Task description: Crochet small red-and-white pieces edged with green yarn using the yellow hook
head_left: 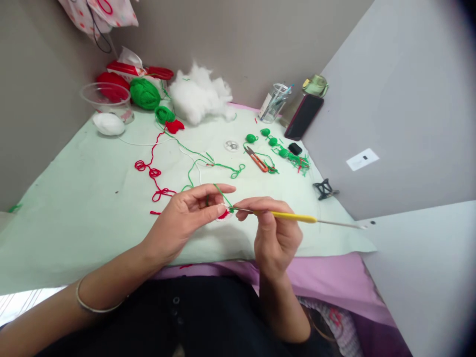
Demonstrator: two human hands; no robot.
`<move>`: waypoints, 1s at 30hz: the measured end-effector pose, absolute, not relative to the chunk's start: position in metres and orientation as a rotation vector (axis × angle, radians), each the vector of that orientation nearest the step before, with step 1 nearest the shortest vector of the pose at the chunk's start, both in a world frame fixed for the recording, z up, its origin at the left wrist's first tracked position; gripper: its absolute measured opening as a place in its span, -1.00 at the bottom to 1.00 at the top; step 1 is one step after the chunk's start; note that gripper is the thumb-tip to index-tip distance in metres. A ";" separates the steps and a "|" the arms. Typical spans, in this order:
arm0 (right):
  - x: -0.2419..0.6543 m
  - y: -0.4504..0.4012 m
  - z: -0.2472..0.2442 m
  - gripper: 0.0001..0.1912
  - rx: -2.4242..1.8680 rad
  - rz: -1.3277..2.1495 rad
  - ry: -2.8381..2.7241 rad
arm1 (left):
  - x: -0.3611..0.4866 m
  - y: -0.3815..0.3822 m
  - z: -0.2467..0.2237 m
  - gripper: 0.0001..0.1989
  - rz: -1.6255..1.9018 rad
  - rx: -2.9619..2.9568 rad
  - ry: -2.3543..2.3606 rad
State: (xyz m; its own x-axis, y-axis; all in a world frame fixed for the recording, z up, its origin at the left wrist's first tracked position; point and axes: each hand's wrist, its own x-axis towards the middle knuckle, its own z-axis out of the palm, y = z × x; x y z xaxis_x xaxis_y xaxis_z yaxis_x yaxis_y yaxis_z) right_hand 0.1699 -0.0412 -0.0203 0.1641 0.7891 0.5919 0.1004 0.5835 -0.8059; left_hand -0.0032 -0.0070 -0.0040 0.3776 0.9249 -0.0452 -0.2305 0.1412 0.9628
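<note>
My left hand pinches a small round crochet piece, red with a white edge and a bit of green, between thumb and fingers. Green yarn runs from the raised index finger down to the piece. In my right hand is a crochet hook with a yellow handle, gripped like a pen. Its tip meets the right edge of the piece, by the green stitches; the exact tip is too small to make out. Red yarn lies in loose loops beyond my left hand.
White stuffing, green yarn balls and a clear tub stand at the back left. Orange snips and small green pieces lie right of centre. A phone leans by the right wall, near a pen cup.
</note>
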 end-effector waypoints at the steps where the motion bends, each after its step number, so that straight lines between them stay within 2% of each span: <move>1: 0.170 -0.042 -0.020 -0.78 -0.845 0.548 -1.362 | -0.003 -0.007 -0.004 -0.75 0.978 1.138 0.804; 6: 0.169 -0.042 -0.019 -0.76 -0.817 0.492 -1.420 | -0.001 -0.007 0.000 -0.73 1.028 1.229 0.847; 12: 0.169 -0.042 -0.024 -0.75 -0.786 0.190 -1.614 | 0.003 -0.009 0.004 -0.72 1.104 1.221 0.867; 19: 0.164 -0.042 -0.029 -0.75 -0.844 0.102 -1.595 | 0.007 -0.014 0.000 -0.66 1.128 1.192 0.872; 24: 0.162 -0.035 -0.030 -0.77 -0.819 0.314 -1.404 | 0.005 -0.013 -0.008 -0.66 1.062 1.168 0.801; 28: 0.165 -0.032 -0.032 -0.80 -0.761 0.468 -1.354 | 0.006 -0.010 -0.005 -0.50 0.952 1.182 0.746; 30: 0.166 -0.032 -0.032 -0.80 -0.753 0.495 -1.370 | 0.008 -0.008 -0.003 -0.48 0.888 1.195 0.733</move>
State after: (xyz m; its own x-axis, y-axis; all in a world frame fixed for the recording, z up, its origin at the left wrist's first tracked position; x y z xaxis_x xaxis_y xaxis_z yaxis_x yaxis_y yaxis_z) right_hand 0.1665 -0.0318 -0.0323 0.1568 0.7110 0.6855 0.1089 0.6774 -0.7275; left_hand 0.0080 -0.0079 -0.0027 0.4757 0.8794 -0.0201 -0.1867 0.1233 0.9746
